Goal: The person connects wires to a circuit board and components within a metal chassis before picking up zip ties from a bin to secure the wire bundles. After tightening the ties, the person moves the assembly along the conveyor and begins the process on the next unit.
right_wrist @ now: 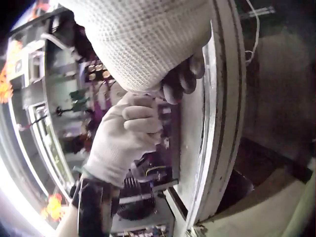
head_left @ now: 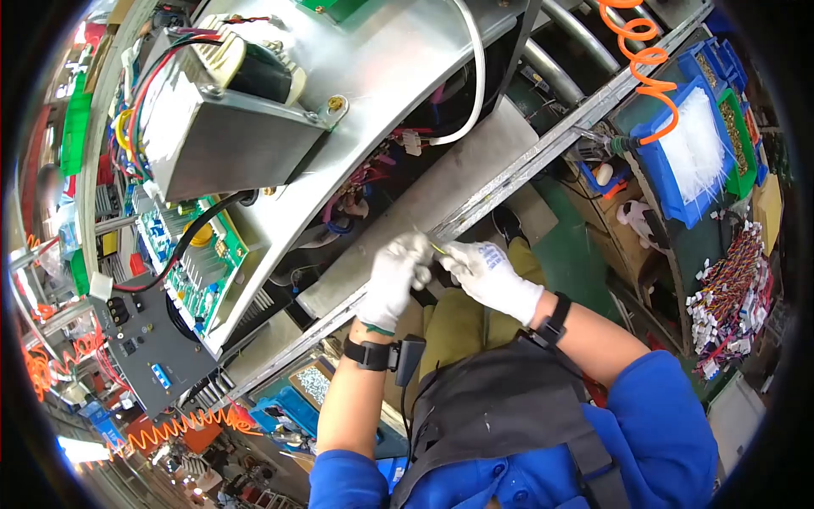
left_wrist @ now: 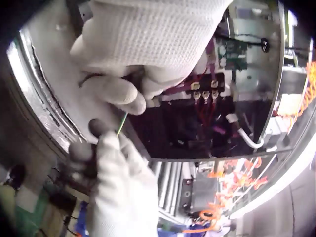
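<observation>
Both hands wear white knit gloves and meet over the metal edge in front of the person's lap. A thin yellow-green wire [left_wrist: 121, 124] spans the short gap between their fingertips. My left hand [head_left: 394, 276] has curled fingers and pinches one end of it. Thumb and fingers of my right hand [head_left: 492, 273] pinch the other end, with dark fingertips showing in the left wrist view. In the right wrist view, the right hand [right_wrist: 148, 44] covers the wire, and the left hand [right_wrist: 126, 136] is curled close beneath it.
A metal chassis [head_left: 365, 127] with a green circuit board [head_left: 225, 233] stands at left. A metal rail [head_left: 475, 208] runs before the hands. At right are a blue tray of white ties [head_left: 691, 144], a bundle of wires [head_left: 729, 297] and a coiled orange hose [head_left: 649, 55].
</observation>
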`<control>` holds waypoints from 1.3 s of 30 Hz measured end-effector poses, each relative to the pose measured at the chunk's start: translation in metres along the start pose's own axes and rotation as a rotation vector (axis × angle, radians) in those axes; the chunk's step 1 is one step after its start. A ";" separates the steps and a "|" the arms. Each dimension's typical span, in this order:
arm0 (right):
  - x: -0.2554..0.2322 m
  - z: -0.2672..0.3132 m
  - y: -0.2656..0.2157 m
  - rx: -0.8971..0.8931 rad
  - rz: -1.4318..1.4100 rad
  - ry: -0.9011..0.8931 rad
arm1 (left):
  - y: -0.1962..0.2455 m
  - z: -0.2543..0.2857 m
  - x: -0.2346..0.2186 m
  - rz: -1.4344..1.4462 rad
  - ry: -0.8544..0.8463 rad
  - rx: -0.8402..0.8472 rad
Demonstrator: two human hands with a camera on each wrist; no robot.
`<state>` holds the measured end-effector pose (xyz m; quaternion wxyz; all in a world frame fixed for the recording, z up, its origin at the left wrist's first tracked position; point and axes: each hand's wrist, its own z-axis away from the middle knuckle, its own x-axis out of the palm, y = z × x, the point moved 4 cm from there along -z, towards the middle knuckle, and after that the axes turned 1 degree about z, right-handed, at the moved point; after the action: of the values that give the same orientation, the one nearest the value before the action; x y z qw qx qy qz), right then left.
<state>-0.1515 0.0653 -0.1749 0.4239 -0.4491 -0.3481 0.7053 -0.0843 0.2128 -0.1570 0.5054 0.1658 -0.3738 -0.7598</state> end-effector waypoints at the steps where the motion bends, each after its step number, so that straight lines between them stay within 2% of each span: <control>1: -0.006 0.006 -0.002 0.015 -0.081 0.018 | -0.002 0.007 0.009 0.037 0.002 -0.054; 2: -0.014 0.011 -0.007 0.031 -0.164 0.041 | -0.007 0.012 0.020 0.071 -0.001 -0.107; 3: -0.030 0.015 -0.019 0.272 -0.390 -0.141 | -0.002 0.018 0.027 0.024 0.015 -0.103; 4: -0.035 0.014 -0.017 0.270 -0.385 -0.131 | 0.005 0.024 0.034 -0.212 0.114 -0.171; 6: -0.036 0.018 -0.002 0.327 -0.516 -0.231 | 0.037 0.034 0.050 -0.846 0.369 0.627; 7: -0.038 0.018 0.002 0.231 -0.486 -0.258 | 0.046 0.037 0.055 -0.888 0.302 0.778; 8: -0.039 0.020 0.002 0.235 -0.490 -0.257 | 0.047 0.029 0.050 -0.890 0.298 0.774; 10: -0.048 0.018 -0.003 0.119 -0.601 -0.192 | 0.032 0.002 0.044 -1.046 -0.050 0.623; 11: -0.049 0.016 0.002 0.176 -0.683 -0.128 | 0.027 -0.006 0.034 -1.109 -0.017 0.673; 12: -0.050 0.011 0.015 0.202 -0.613 -0.028 | 0.033 -0.006 0.028 -1.010 0.114 0.772; 14: -0.043 -0.002 0.036 0.149 -0.391 0.247 | 0.043 -0.004 0.011 -0.973 0.276 0.526; 15: -0.041 -0.007 0.029 0.141 -0.221 0.334 | 0.045 -0.007 0.002 -1.053 0.281 0.568; 17: -0.023 -0.029 0.016 0.066 0.041 0.271 | 0.034 -0.017 -0.012 -1.274 0.255 0.631; 18: -0.013 -0.042 0.008 0.010 0.217 0.223 | 0.032 -0.023 -0.015 -1.288 0.245 0.632; 20: 0.022 -0.063 0.004 -0.141 0.365 0.338 | 0.027 -0.036 -0.013 -1.551 0.104 0.719; 21: 0.028 -0.072 0.000 -0.074 0.383 0.232 | 0.022 -0.043 -0.019 -1.435 0.110 0.763; 22: 0.030 -0.076 -0.004 -0.166 0.420 0.269 | 0.015 -0.048 -0.025 -1.444 0.097 0.766; 24: 0.044 -0.084 -0.005 -0.158 0.613 0.100 | 0.027 -0.044 -0.020 -1.152 0.135 0.580; 25: 0.043 -0.079 -0.004 -0.153 0.606 0.093 | 0.035 -0.036 -0.009 -1.242 0.122 0.529; 26: 0.033 -0.069 -0.007 -0.114 0.418 -0.018 | 0.034 -0.035 -0.008 -1.242 0.121 0.524; 27: 0.028 -0.061 -0.005 -0.076 0.232 -0.127 | 0.028 -0.035 -0.006 -1.236 -0.024 0.436; 28: 0.034 -0.052 0.016 -0.182 0.030 0.118 | 0.024 -0.036 -0.003 -1.221 -0.164 0.351; 30: -0.009 -0.019 0.013 0.093 -0.155 -0.014 | 0.038 -0.029 0.015 -1.185 -0.171 0.366; 32: -0.028 0.001 0.023 0.167 -0.428 0.055 | 0.050 -0.021 0.039 -1.124 -0.202 0.381; 34: -0.043 0.011 0.030 0.149 -0.506 0.105 | 0.054 -0.023 0.052 -1.109 -0.177 0.449; 36: -0.060 0.015 0.027 0.190 -0.627 0.031 | 0.057 -0.024 0.061 -1.097 -0.146 0.466; 37: -0.053 0.013 0.037 0.170 -0.798 0.035 | 0.057 -0.025 0.062 -1.057 -0.123 0.527; 39: -0.057 0.009 0.033 0.159 -0.793 0.036 | 0.059 -0.025 0.065 -1.101 -0.100 0.535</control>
<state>-0.1557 -0.0007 -0.1816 0.7025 -0.2582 -0.4313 0.5039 -0.0589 0.1324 -0.1219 -0.0385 0.4196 -0.4342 -0.7962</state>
